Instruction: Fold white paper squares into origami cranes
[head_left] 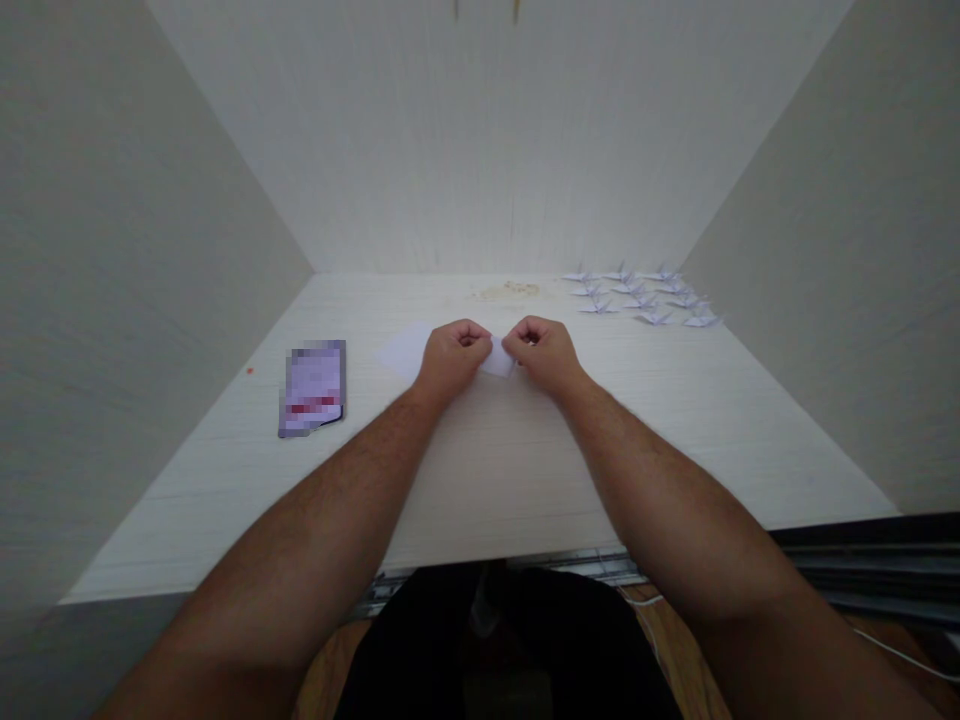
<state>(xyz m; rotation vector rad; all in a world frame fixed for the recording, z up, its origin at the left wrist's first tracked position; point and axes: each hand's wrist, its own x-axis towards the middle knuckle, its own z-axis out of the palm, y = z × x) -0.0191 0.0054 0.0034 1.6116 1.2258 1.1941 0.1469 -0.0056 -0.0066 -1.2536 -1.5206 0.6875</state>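
Observation:
Between my two hands is a small piece of white paper (pixel 496 360), its lower corner pointing toward me. My left hand (pixel 456 355) pinches its left edge between thumb and fingers. On the other side, my right hand (pixel 541 352) pinches the right edge in the same way. My fingertips partly cover the paper, so its folds cannot be made out. Flat on the table beside my left hand lies a pale white sheet (pixel 403 350), partly hidden behind that hand.
Several folded paper cranes (pixel 637 297) stand in rows at the back right of the white table (pixel 480 480). A phone-like device (pixel 313 388), its screen pixelated, lies at the left near a tiny orange bit (pixel 250 371). Walls enclose the back and both sides.

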